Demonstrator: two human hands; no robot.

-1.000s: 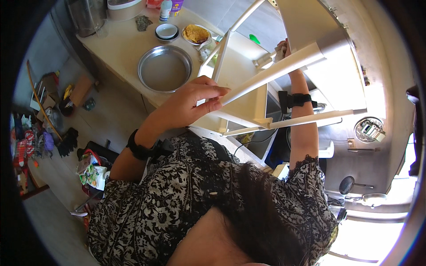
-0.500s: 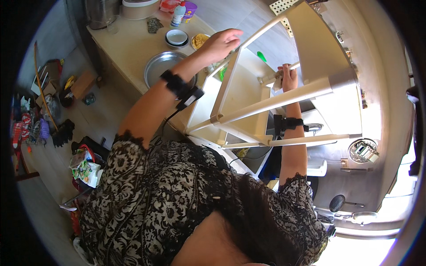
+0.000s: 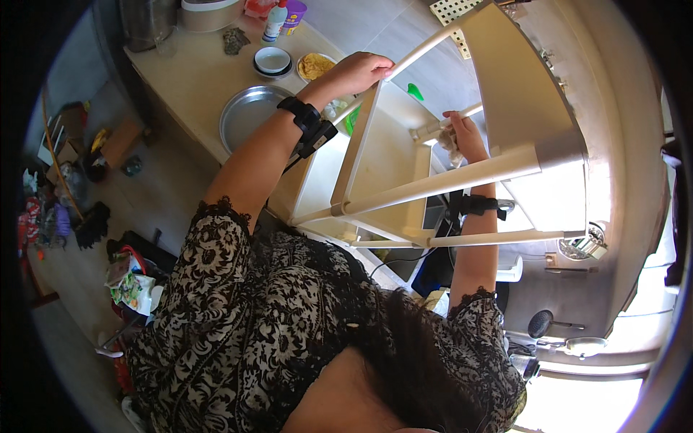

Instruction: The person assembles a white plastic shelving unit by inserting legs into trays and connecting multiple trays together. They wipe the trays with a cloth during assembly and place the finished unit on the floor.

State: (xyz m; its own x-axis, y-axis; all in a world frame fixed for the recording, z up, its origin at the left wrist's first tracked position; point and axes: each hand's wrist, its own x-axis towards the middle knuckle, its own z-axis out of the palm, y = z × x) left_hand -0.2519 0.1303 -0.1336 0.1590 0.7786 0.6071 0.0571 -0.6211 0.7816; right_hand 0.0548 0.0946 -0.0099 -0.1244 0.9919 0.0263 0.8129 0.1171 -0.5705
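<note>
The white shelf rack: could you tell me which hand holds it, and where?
The left hand grips the white shelf rack by a corner post; the right hand presses a cloth against it.

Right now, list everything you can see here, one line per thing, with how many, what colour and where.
shelf rack: one, cream white, tipped up in front of the person
cloth: one, pale, in the right hand against a rack bar
counter: one, beige, upper left
metal tray: one, silver, round, on the counter
bowl: one, white, behind the tray
dish of food: one, yellowish, beside the bowl
squeeze bottle: one, white, counter's far edge
floor clutter: several, mixed colours, left
wrist bands: two, black, one per wrist
left hand: grip on the rack's upper rail
right hand: grip on the cloth
</note>
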